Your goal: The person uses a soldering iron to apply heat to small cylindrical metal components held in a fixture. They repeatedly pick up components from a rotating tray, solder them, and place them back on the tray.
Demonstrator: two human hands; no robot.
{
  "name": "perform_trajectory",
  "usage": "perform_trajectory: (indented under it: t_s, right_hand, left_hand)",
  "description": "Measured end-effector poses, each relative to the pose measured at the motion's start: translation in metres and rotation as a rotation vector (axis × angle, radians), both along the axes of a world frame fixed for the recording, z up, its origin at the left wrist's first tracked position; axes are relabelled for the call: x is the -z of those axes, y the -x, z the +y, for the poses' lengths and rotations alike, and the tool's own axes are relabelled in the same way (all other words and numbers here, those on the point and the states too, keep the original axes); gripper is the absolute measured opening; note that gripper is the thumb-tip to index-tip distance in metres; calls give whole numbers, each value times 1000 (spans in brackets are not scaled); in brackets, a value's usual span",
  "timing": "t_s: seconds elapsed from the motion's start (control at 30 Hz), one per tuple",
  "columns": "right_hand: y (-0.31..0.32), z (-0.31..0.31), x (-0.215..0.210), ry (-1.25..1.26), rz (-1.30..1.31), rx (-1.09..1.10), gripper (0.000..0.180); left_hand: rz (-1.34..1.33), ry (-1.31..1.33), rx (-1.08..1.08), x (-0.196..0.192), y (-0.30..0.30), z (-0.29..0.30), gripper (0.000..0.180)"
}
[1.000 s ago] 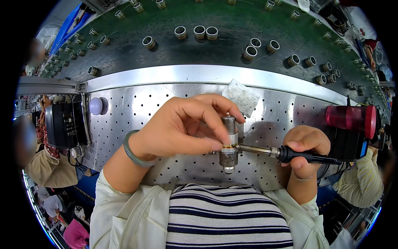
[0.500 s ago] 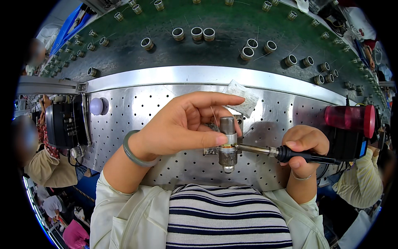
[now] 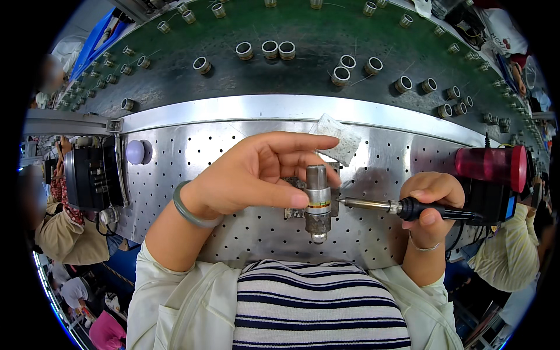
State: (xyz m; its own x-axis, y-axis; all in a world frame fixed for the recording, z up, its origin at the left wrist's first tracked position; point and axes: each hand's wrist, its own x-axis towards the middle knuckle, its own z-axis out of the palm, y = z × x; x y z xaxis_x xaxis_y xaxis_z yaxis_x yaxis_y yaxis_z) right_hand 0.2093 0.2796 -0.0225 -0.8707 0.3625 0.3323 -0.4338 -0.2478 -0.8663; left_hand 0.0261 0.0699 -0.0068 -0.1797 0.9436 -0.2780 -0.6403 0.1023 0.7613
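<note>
Ring (image 3: 318, 196) sits around post (image 3: 316, 174), toward surface's (image 3: 175, 175) near edge; left hand (image 3: 248, 175), spread apart, is beside it; right hand (image 3: 436, 197) clamps iron (image 3: 373, 205) by handle (image 3: 410, 209), probably avoiding heat.

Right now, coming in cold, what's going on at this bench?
Someone in a striped top is working at a perforated metal bench. The right hand grips a soldering iron, its tip just short of a metal ring on a post. The left hand has its thumb at the ring's left side; whether it touches is unclear. Similar rings stand on the green surface beyond.
</note>
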Motion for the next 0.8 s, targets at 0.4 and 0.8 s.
perform_trajectory:
  t_s: [0.4, 0.8]
  right_hand:
    - [0, -2, 0, -8, -21, -22, 21]
    - [2, -3, 0, -30, -26, -41, 23]
  left_hand:
    - [1, 47, -39, -3, -5, 1, 76]
    - [-7, 49, -32, -3, -4, 0, 76]
